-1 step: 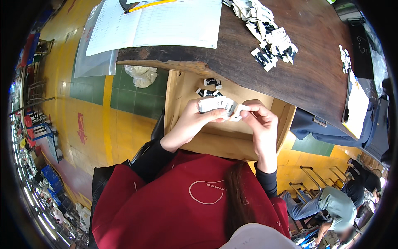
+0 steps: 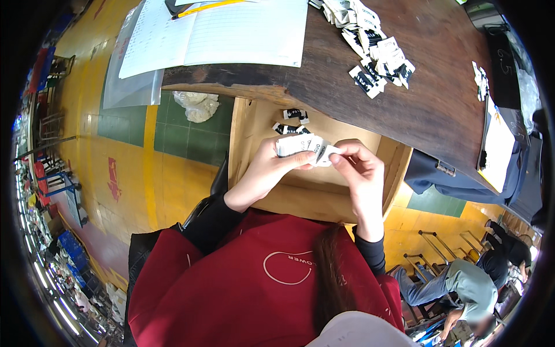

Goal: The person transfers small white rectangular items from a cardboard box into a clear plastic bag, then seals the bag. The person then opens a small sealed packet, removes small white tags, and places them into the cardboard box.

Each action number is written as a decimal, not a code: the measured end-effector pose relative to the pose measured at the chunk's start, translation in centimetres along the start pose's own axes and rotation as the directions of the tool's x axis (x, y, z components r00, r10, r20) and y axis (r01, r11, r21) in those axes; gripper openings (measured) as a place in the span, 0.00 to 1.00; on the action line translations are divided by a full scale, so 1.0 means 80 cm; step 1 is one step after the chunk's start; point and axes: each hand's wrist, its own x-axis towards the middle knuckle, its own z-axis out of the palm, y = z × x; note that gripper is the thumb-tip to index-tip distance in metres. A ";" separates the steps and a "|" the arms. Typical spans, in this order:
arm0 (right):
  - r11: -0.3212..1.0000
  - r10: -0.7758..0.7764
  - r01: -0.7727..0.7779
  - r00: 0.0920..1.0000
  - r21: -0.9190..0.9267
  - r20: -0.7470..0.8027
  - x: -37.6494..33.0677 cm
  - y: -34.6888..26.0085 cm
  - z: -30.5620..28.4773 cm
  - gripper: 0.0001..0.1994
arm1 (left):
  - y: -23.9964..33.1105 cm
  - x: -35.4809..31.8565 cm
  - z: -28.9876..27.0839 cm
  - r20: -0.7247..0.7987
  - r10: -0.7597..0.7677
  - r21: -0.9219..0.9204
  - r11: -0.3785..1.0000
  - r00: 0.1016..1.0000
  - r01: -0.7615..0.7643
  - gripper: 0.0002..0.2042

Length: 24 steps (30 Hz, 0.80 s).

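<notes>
A fanned stack of small white labels (image 2: 295,144) with dark print rests in my left hand (image 2: 267,168), its thumb pressed over the front. At the stack's right end, my right hand (image 2: 361,170) pinches one label (image 2: 327,155) between thumb and fingers. Both hands hang over an open wooden drawer (image 2: 312,202). Inside the drawer, beyond my left hand, lie a few black-and-white labels (image 2: 291,129). On the desk (image 2: 243,78) above is a loose heap of similar labels (image 2: 384,58).
An open lined notebook (image 2: 243,34) with a yellow pencil (image 2: 208,7) lies at the desk's far left. A clipboard (image 2: 498,144) sits at the right edge near a small label pile (image 2: 480,81). A plastic bag (image 2: 198,106) is on the floor. Another person (image 2: 471,286) bends at lower right.
My right hand has shifted very slightly left, and the label in its pinch has tilted a little. My left hand and the stack stay nearly where they were.
</notes>
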 end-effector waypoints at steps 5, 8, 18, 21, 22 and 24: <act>0.993 0.119 -0.117 0.992 0.033 -0.051 0.002 0.012 0.012 0.05 | -0.007 0.004 0.000 0.003 0.046 0.071 0.996 0.999 -0.046 0.13; 0.999 0.037 -0.035 0.996 0.027 -0.084 0.005 0.018 0.012 0.07 | -0.006 0.006 -0.003 -0.021 0.065 0.027 0.998 0.998 -0.064 0.13; 0.999 -0.046 0.048 0.980 0.008 -0.192 0.001 0.025 0.007 0.05 | -0.008 0.009 -0.003 -0.111 0.115 -0.019 0.993 0.987 -0.118 0.12; 0.995 -0.008 0.035 0.959 0.091 -0.282 0.002 0.022 0.007 0.05 | -0.005 0.009 -0.006 -0.153 0.105 -0.061 0.991 0.983 -0.115 0.12; 0.999 -0.020 0.027 0.957 0.022 -0.289 0.002 0.021 0.007 0.05 | -0.004 0.009 -0.007 -0.154 0.103 -0.065 0.991 0.983 -0.114 0.12; 0.995 -0.045 0.019 0.959 -0.094 -0.278 0.002 0.019 0.008 0.05 | -0.003 0.009 -0.006 -0.147 0.106 -0.045 0.992 0.983 -0.114 0.12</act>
